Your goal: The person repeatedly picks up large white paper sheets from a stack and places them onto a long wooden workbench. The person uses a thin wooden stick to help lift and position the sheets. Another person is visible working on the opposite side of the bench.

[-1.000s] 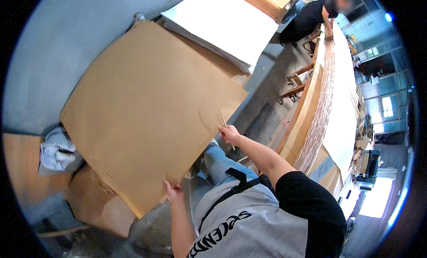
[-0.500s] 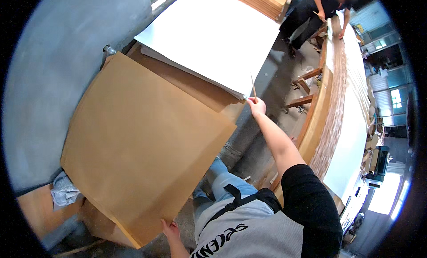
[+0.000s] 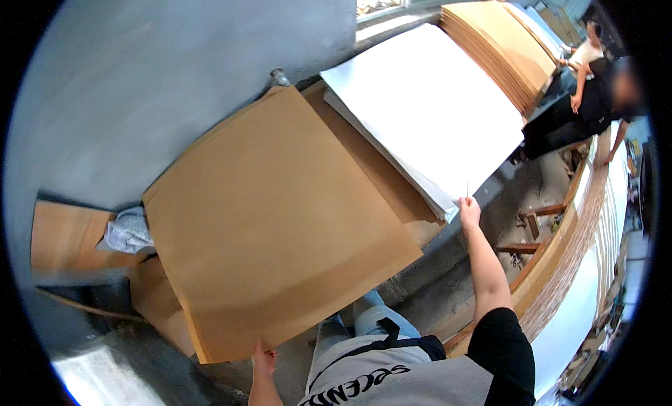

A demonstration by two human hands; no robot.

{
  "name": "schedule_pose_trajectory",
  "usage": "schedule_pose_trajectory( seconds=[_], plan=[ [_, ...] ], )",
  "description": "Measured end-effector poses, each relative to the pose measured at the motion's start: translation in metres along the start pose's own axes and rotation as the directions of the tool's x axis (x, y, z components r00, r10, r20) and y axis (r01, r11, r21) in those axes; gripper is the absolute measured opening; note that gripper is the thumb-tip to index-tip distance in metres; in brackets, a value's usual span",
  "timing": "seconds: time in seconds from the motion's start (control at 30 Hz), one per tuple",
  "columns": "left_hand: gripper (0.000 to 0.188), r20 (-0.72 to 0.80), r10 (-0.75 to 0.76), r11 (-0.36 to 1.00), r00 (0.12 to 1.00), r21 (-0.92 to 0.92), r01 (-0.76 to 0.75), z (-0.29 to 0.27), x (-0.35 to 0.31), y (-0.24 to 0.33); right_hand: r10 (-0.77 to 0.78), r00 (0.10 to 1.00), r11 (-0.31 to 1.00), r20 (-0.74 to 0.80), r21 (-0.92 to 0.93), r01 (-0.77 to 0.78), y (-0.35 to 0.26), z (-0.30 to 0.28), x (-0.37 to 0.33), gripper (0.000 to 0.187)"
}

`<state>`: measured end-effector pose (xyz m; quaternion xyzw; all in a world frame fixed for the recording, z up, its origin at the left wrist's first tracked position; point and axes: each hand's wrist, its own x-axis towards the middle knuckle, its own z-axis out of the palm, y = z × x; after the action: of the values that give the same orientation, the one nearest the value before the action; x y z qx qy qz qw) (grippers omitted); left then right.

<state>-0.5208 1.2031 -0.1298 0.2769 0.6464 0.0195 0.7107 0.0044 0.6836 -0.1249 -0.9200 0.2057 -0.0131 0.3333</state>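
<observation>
A stack of large brown paper sheets [image 3: 280,210] lies in front of me, its near edge hanging toward my body. My left hand [image 3: 264,358] is closed on that near edge, thumb on top. Beyond it to the right is a stack of white sheets [image 3: 427,112], resting on more brown paper [image 3: 381,175]. My right hand [image 3: 470,214] is closed at the near corner of the white stack, with a thin pointed stick [image 3: 467,187] standing up from its fingers. Whether it also pinches a white sheet I cannot tell.
A grey wall [image 3: 175,70] runs along the left, with a pipe end [image 3: 279,77] behind the brown stack. A grey cloth [image 3: 129,231] lies on a wooden board [image 3: 66,238]. At right is a long bench [image 3: 560,294]; a person in black [image 3: 595,105] stands by tall brown stacks [image 3: 500,45].
My view has swung left, so the stacks appear farther right and more wall and window show. My left hand stays at the brown edge, my right at the white corner.
</observation>
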Motion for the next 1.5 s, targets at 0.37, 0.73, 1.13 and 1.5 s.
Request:
schedule_pose_trajectory(
  seconds=[0.37, 0.73, 1.13, 1.5],
  plan=[
    [0.028, 0.034, 0.125, 0.983, 0.992, -0.139, -0.119, 0.023, -0.006, -0.009, -0.666, 0.665, 0.735, 0.337, 0.449, 0.508, -0.271, 0.058, -0.300, 0.019],
    [0.024, 0.155, 0.186, 0.961, 0.970, -0.233, -0.148, 0.023, 0.002, -0.029, -0.742, -0.044, 0.425, 0.669, 0.520, 0.741, -0.285, 0.181, -0.552, 0.018],
    [0.025, 0.226, 0.192, 0.960, 0.955, -0.247, -0.135, 0.002, 0.018, -0.026, -0.421, -0.533, 0.201, 0.734, 0.648, 0.735, -0.233, 0.177, -0.598, 0.017],
    [0.026, 0.214, 0.121, 0.978, 0.969, -0.194, -0.079, -0.008, 0.023, -0.034, -0.351, -0.643, 0.104, 0.680, 0.711, 0.695, -0.260, 0.147, -0.577, 0.020]
  ],
)
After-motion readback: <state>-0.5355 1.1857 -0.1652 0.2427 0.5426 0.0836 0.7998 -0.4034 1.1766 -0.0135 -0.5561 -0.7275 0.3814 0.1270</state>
